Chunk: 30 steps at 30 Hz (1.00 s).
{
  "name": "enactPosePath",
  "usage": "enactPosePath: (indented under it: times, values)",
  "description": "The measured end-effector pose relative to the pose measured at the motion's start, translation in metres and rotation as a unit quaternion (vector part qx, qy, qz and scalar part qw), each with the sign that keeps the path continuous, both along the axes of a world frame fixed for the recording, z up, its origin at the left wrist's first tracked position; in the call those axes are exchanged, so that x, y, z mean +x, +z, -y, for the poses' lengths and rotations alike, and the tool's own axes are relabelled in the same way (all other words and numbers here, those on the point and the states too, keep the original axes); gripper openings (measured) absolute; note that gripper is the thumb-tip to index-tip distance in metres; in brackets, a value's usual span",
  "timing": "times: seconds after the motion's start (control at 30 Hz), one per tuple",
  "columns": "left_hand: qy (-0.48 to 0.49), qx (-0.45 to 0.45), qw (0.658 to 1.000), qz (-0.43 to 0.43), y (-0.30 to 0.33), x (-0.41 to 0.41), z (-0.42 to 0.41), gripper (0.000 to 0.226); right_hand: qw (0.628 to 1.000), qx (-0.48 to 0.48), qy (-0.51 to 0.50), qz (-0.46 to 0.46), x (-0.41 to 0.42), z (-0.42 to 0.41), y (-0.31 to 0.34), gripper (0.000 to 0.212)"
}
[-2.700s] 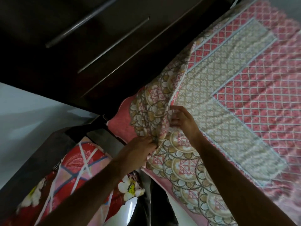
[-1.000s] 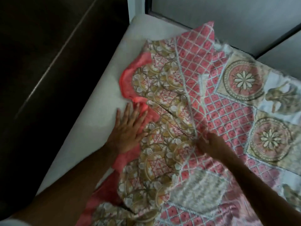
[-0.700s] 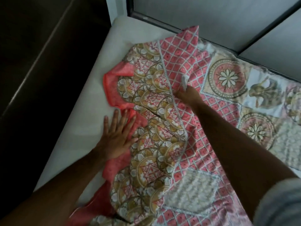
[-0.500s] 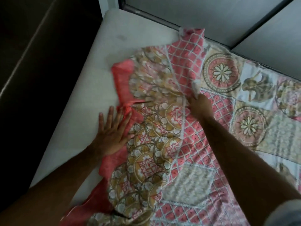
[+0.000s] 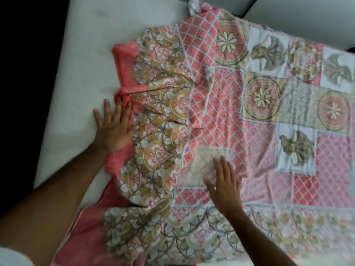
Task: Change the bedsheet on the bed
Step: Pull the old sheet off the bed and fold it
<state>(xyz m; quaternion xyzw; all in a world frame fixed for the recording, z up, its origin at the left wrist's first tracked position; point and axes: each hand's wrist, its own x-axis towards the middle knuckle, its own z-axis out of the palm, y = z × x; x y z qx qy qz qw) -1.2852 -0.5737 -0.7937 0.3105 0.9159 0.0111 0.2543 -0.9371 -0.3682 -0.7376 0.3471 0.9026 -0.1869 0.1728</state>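
A: Head view, surface status. A bare white mattress [image 5: 80, 60] fills the left and upper left. A pink, gold and white patterned cotton bedsheet [image 5: 226, 120] lies on it, covering the centre and right.

B: Sheet condition?

A: Not flat. The left border, printed with gold scalloped medallions and backed in plain coral, is bunched and folded back on itself. A knot-like twist of coral cloth sits at the edge, just above the left hand. Creases run through the pink lattice panel in the middle. The far corner of the sheet is turned up near the dark frame at the top.

B: Left hand?

A: The left hand [image 5: 113, 129] lies palm down at the coral edge. Its fingers [image 5: 107, 110] are straight and spread. The outer ones rest on bare mattress, the inner ones and the thumb on the cloth. Nothing is gripped.

B: Right hand?

A: The right hand [image 5: 224, 185] lies palm down on the sheet, on a pale cream patch beside the scalloped border. Its fingers [image 5: 226, 167] are straight and lightly spread, flat on the cloth. The outline is blurred, so finer contact cannot be told.

B: Surroundings?

A: A dark area runs along the left side. Pale panels divided by a dark bar stand beyond the top right edge. Both forearms enter from the bottom, with a pale sleeve at the lower left corner.
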Motion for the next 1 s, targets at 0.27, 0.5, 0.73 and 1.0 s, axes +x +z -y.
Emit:
enactPosePath:
  times: [0.27, 0.5, 0.73, 1.0]
  values:
    - [-0.192, 0.109, 0.974, -0.048, 0.024, 0.17, 0.006, 0.068, 0.999, 0.006, -0.049, 0.004, 0.176, 0.035, 0.003, 0.07]
    - [-0.46, 0.032, 0.887, 0.03, 0.026, 0.385, -0.002, 0.084, 0.912, -0.014, -0.407, -0.056, 0.301, 0.017, -0.008, 0.097]
    - [-0.472, -0.104, 0.875, -0.024, 0.047, 0.498, -0.087, 0.12, 0.548, -0.177, -0.748, -0.329, 0.354, -0.021, -0.032, 0.1]
    - [-0.517, -0.142, 0.844, 0.004, 0.067, 0.542, -0.198, 0.091, 0.33, -0.41, -0.77, -0.361, 0.421, -0.068, -0.028, 0.044]
